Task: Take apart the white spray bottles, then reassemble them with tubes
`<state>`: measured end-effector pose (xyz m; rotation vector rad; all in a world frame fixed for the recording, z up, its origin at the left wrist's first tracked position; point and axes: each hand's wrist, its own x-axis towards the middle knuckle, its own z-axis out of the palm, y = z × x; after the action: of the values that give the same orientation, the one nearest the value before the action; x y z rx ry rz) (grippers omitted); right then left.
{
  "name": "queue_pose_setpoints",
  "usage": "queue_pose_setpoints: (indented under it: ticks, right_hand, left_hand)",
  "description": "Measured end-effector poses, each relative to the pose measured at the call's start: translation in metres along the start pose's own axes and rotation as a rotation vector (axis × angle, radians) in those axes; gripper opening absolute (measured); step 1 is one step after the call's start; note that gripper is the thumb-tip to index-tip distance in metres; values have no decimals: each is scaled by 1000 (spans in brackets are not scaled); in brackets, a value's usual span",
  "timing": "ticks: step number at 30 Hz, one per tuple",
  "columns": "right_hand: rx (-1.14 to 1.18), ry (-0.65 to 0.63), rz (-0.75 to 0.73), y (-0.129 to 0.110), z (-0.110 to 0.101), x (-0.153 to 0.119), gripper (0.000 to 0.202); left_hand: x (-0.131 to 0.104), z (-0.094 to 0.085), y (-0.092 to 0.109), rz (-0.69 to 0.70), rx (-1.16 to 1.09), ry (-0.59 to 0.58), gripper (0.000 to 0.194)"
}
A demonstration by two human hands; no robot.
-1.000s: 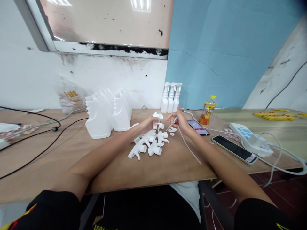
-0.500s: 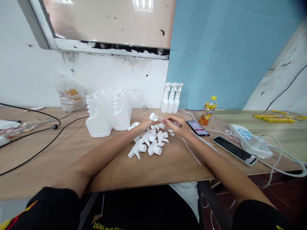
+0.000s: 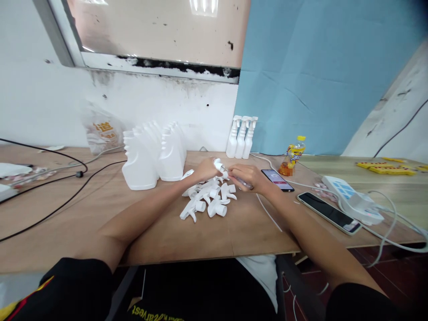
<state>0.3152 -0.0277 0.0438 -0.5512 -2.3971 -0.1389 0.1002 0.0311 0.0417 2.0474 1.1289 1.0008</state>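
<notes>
**Operator:** State the condition of both hands.

**Technician:** The left hand [image 3: 204, 170] is closed around a white plastic trigger spray head [image 3: 218, 165]. The right hand [image 3: 249, 175] grips a slim tool with a clear handle [image 3: 244, 183]. Both hands are at the far edge of the reference item, the loose pile of white plastic trigger heads [image 3: 214, 208] on the brown wooden desk [image 3: 160, 243].

**Operator:** Which step is in hand?

**Technician:** The tool is directed at the held head. Insertion depth cannot be told. In my judgement this is work at the collar opening; it calls for a steady left hand and a shaft aligned with the opening.

**Operator:** List the containers relative to the pile.

**Technician:** Beyond it, to the left: grouped white plastic bottles with ribbed necks [image 3: 140, 171], upright, no trigger heads fitted. Beyond it, slightly right: three slender white spray bottles [image 3: 240, 145], upright, heads fitted. Contents of both groups cannot be told; the walls are opaque.

**Operator:** Any others?

**Technician:** Farther right of the pile, a clear drink bottle with a yellow cap [image 3: 296, 154] holds amber liquid low down. Far left, beyond the pile, stands a translucent plastic bag with orange print [image 3: 103, 133]; its contents are indistinct.
</notes>
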Motion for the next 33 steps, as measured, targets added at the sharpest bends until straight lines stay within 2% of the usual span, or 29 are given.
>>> queue_pose_setpoints:
  ticks: [3, 6, 8, 15, 17, 21, 26, 29, 31, 33]
  right_hand:
    - [139, 41, 114, -3, 0, 0, 19]
    - [431, 87, 305, -3, 1, 0, 27]
    - [616, 88, 384, -1, 2, -1, 29]
    - [1011, 129, 457, 9, 8, -3, 24]
    - [1041, 181, 450, 8, 9, -2, 25]
    - [905, 234, 448, 0, 12, 2, 30]
    - [789, 161, 425, 0, 19, 0, 49]
    - [827, 158, 424, 2, 20, -2, 49]
    - [862, 159, 440, 3, 21, -3, 45]
    - [885, 171, 424, 6, 22, -4, 41]
  left_hand:
    - [-3, -7, 7, -7, 18, -84, 32]
    - [-6, -10, 11, -30, -20, -220, 25]
    - [-8, -9, 11, -53, -50, -288, 22]
    - [-9, -6, 10, -113, -172, -418, 30]
    - [-9, -8, 12, -128, -251, -475, 28]
    - [-7, -14, 15, -184, -382, -580, 28]
    - [-5, -17, 16, -303, -505, -686, 28]
    - [-5, -18, 18, -423, -602, -758, 24]
    - [-5, -17, 20, -485, -616, -754, 26]
    - [-5, -17, 21, -486, -556, -682, 31]
